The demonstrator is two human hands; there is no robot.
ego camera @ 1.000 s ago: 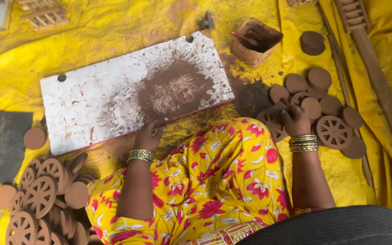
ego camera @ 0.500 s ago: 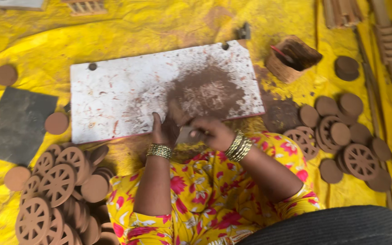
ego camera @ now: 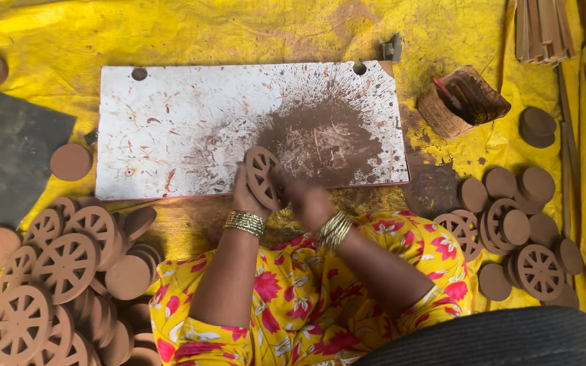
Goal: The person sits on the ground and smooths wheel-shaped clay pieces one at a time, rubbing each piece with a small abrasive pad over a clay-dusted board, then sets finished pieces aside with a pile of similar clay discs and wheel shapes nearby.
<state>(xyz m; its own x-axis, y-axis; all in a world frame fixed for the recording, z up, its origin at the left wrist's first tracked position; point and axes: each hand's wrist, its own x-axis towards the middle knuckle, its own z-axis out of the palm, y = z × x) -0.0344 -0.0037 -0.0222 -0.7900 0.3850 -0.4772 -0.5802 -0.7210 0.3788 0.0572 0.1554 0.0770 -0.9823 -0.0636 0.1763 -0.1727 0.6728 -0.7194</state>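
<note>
Clay wheel [ego camera: 263, 176] with spokes sits at centre, tilted over the near edge of the stained white board [ego camera: 171, 135], gripped from behind by left hand [ego camera: 247, 196] at 7 o'clock, with right hand [ego camera: 306, 200] closed on its edge at 4 o'clock, fingers blurred. Brown pot [ego camera: 466, 102] at 2 o'clock holds a red-tipped stick; wheel pile [ego camera: 62, 271] at 8 o'clock is cut off below.
</note>
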